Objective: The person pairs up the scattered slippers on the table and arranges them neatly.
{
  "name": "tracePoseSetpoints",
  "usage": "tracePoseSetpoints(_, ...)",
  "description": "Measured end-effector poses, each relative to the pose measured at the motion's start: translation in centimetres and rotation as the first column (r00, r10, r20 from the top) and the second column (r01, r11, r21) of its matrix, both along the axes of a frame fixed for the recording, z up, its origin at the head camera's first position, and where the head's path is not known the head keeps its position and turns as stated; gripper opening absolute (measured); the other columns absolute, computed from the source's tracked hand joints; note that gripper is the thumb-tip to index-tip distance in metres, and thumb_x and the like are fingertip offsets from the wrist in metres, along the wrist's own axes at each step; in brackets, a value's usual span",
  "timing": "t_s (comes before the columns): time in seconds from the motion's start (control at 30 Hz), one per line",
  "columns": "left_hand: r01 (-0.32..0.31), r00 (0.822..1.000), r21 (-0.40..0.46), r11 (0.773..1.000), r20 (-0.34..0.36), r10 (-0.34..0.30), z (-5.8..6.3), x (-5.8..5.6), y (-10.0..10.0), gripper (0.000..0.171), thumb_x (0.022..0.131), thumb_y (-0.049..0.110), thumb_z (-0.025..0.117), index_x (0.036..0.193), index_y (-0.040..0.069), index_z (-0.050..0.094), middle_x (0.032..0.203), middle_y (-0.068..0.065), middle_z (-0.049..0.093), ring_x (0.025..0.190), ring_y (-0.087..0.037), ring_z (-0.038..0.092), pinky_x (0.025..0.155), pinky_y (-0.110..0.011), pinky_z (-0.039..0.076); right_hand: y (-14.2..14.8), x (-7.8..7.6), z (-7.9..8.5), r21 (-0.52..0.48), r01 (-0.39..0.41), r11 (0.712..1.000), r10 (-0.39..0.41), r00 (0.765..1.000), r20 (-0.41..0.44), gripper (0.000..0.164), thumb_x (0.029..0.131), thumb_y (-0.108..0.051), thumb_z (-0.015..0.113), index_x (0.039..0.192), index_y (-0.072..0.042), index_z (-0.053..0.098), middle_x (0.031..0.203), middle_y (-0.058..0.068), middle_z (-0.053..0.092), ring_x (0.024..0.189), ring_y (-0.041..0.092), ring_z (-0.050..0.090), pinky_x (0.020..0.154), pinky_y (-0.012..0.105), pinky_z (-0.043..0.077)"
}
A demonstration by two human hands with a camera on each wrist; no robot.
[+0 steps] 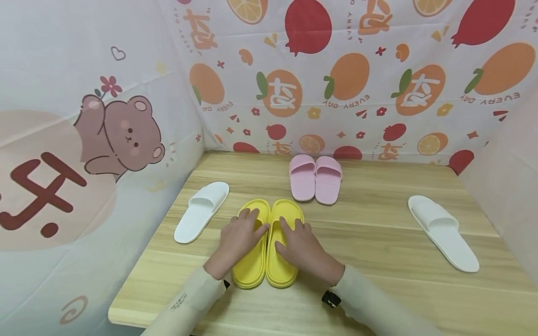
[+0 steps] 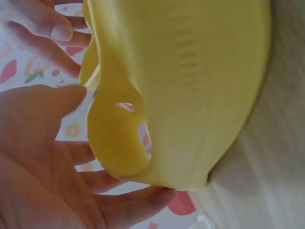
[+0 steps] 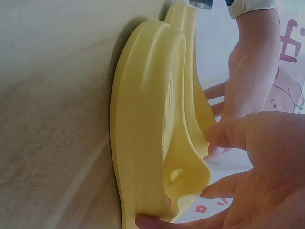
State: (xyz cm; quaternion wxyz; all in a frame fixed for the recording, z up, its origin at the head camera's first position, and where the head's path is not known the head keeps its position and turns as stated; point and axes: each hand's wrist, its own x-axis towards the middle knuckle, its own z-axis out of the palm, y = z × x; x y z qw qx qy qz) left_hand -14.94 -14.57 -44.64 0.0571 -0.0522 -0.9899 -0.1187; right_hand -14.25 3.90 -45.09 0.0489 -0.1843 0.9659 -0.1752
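Note:
A pair of yellow slippers (image 1: 250,273) stands side by side on the wooden tabletop, toes away from me. Over the left slipper's strap lies my left hand (image 1: 238,235), its fingers loosely spread along the outer side. In the left wrist view a fingertip of that hand (image 2: 43,157) touches the slipper's side (image 2: 190,95) near the toe. My right hand (image 1: 304,247) spreads over the other slipper's strap. The right wrist view shows fingertips of this hand (image 3: 267,167) touching the strap and side of the yellow slipper (image 3: 138,114). Neither hand curls round a slipper.
Pink slippers (image 1: 302,184) stand together behind the yellow pair. One white slipper (image 1: 193,223) lies at the left, angled; another white slipper (image 1: 451,242) lies at the right. Printed cloth (image 1: 311,126) hangs behind the tabletop (image 1: 365,224), and a bear-print cloth (image 1: 130,135) hangs left.

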Motion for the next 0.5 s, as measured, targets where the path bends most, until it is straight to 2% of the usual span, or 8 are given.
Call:
tracePoseSetpoints(0.17,-0.008,1.0,-0.004,1.0,-0.004,0.008,-0.1,-0.6,-0.5,0.05,0.097,0.048,0.047,0.134,0.015,0.053,0.131,-0.015,0.055,0.096,-0.04,0.06,0.069,-0.057,0.05,-0.6,-0.8,-0.1,-0.013,0.008,1.0,-0.009,1.0,-0.017,0.062,0.092,-0.042,0.053,0.147,-0.017,0.037,0.129,0.026,0.049,0.107,0.039,0.049,0.08,0.048,0.047)
tracePoseSetpoints(0.37,-0.018,0.999,0.013,1.0,0.028,0.018,0.2,-1.5,-0.8,0.049,0.097,0.046,0.048,0.135,0.014,0.052,0.133,-0.016,0.053,0.098,-0.043,0.059,0.072,-0.061,0.049,-1.2,-1.8,-0.1,-0.019,0.021,1.0,-0.022,0.999,-0.047,0.06,0.092,-0.044,0.053,0.145,-0.018,0.04,0.124,0.023,0.053,0.103,0.039,0.051,0.078,0.047,0.048)
tracePoseSetpoints(0.5,-0.023,0.999,-0.008,1.0,0.031,0.024,0.4,-2.2,-1.0,0.05,0.097,0.046,0.047,0.135,0.014,0.053,0.132,-0.017,0.054,0.096,-0.042,0.06,0.071,-0.058,0.05,-1.7,-2.5,0.1,-0.03,0.03,0.999,-0.032,0.997,-0.072,0.06,0.093,-0.046,0.053,0.143,-0.016,0.043,0.12,0.024,0.054,0.101,0.041,0.053,0.073,0.047,0.049)
